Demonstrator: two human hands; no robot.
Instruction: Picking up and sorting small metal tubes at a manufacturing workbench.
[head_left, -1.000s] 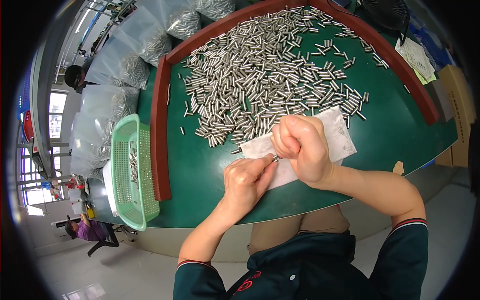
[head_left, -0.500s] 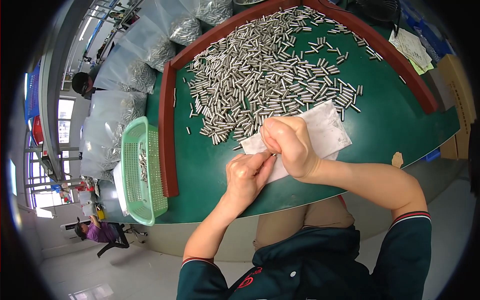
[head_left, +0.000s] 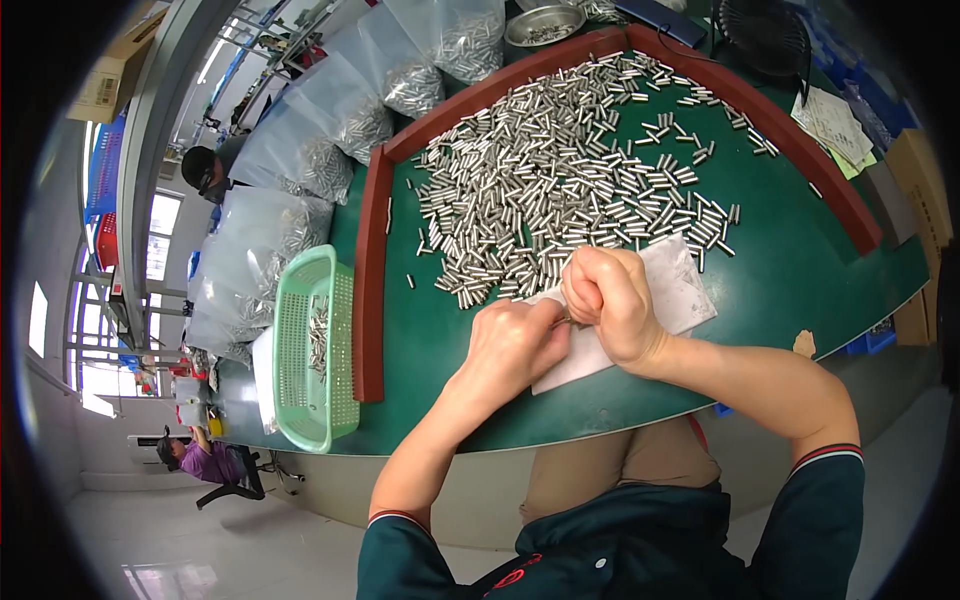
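Above a white cloth [head_left: 684, 285] on the green tabletop, my two hands meet at the fingertips. My left hand [head_left: 515, 345] is closed in a pinch, thumb against forefinger. My right hand [head_left: 612, 303] is curled into a fist right beside it. A tiny bit of something shows where they touch, too small and too covered to name; the inside of the right fist is hidden. Just beyond the hands lies a broad heap of short, shiny metal pins [head_left: 530, 190], some reaching the cloth's far edge.
A dark red wooden rail [head_left: 372, 290] borders the heap at left, back and right. Outside it stands a light green plastic basket [head_left: 343, 385] with some pins. Clear bags of pins [head_left: 413, 88] line the left side. A metal bowl [head_left: 545, 27] stands behind; papers [head_left: 832, 128] lie right.
The whole view has shifted, so the table sits farther right and lower. Both hands remain together over the cloth, and the left fingers cover more of the small thing between them.
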